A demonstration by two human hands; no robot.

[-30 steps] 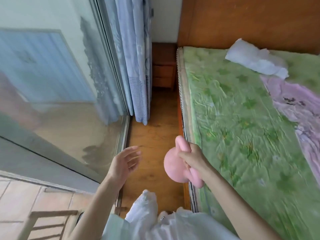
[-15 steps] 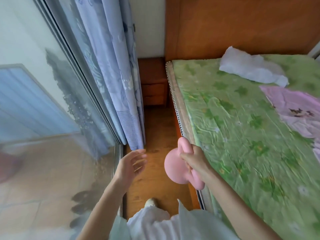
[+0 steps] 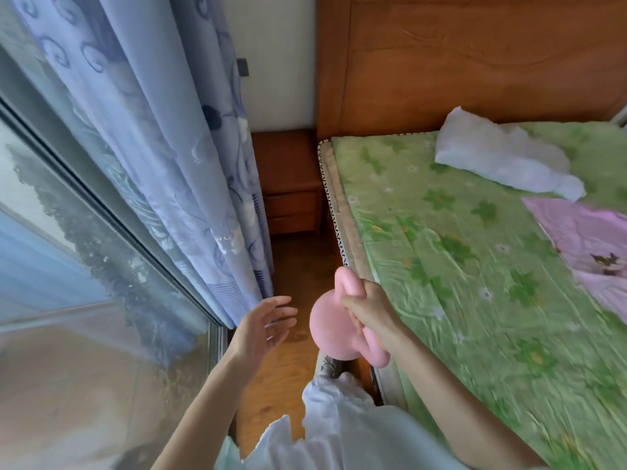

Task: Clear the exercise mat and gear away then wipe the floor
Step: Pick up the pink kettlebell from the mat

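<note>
Kettlebell point(image 3: 330, 329), pink and smooth-coated, hangs in my right hand point(image 3: 368, 308), fingers wrapped round its looped handle, over the floor strip just beside the bed point(image 3: 441, 266). I judge it dense, best held by that handle. My left hand point(image 3: 261, 327) hovers empty, fingers spread. Its base seems hidden behind my wrist.

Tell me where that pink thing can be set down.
Free: the green sheet between the mattress edge and the purple cloth; the floor strip between curtain and bed. Crowded: the sheet's far right, by the white cloth.
</note>
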